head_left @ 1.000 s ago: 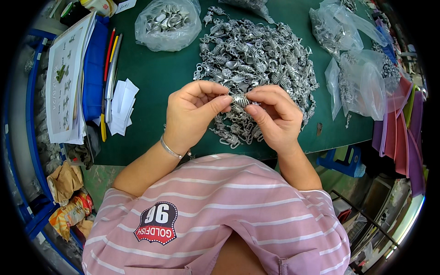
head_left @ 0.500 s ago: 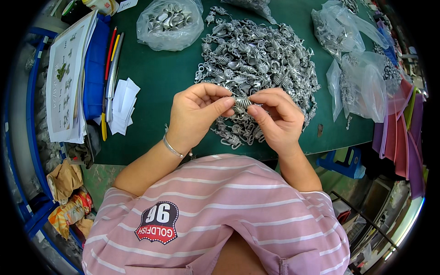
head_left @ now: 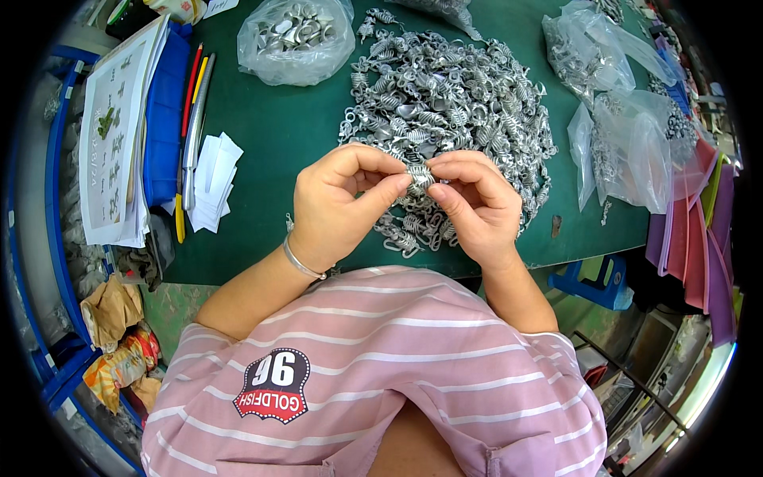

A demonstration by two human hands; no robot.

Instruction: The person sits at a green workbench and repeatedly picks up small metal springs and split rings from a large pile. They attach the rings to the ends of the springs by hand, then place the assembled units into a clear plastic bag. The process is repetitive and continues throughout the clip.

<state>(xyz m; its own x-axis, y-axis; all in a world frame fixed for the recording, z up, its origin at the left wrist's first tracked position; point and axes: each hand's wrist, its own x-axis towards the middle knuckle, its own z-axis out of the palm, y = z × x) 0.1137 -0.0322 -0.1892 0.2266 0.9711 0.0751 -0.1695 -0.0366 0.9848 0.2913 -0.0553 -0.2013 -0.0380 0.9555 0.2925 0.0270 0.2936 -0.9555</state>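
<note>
Hands barely shifted since before, left hand [head_left: 338, 203] and right hand [head_left: 477, 208] both pinching a metal spring [head_left: 420, 175] before the spring heap [head_left: 453, 99].

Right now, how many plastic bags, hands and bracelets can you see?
Clear plastic bags: 3, one top left, two at right
Hands: 2, left hand, right hand
Bracelet: 1
Total: 6

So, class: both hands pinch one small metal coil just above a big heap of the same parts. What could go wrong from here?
1. The small metal coil is held only by the fingertips of the left hand and right hand; if it slips, it would likely vanish into the heap of coils below.
2. Coils near the green table edge could be nudged off by a wrist.
</note>
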